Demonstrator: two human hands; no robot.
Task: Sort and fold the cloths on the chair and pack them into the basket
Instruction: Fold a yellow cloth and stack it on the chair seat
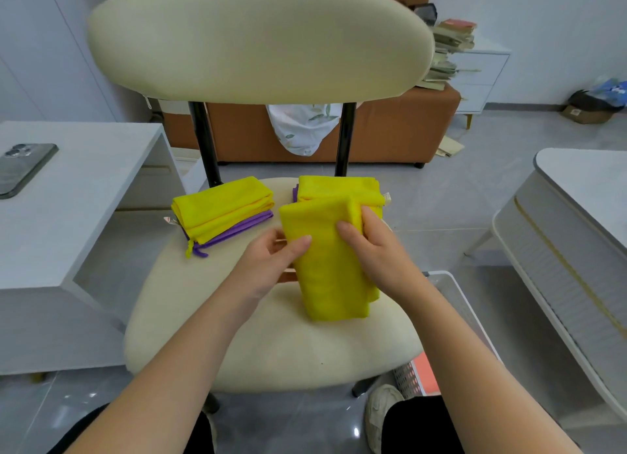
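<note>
Yellow cloth (325,267) — soft, fuzzy, folded oblong

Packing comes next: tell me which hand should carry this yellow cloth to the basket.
Right, probably. The right hand grips the yellow cloth, and the basket sits beside the chair on that side. The left hand pinches its left edge.

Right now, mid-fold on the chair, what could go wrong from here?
1. The yellow cloth, pinched by the left hand and right hand, reaches the rear pile; pulling it may drag that pile askew.
2. The left pile sits at the seat edge, loops overhanging; a nudge might tip it off.
3. A layer pokes out at the cloth's lower right; the fold may end uneven.
</note>
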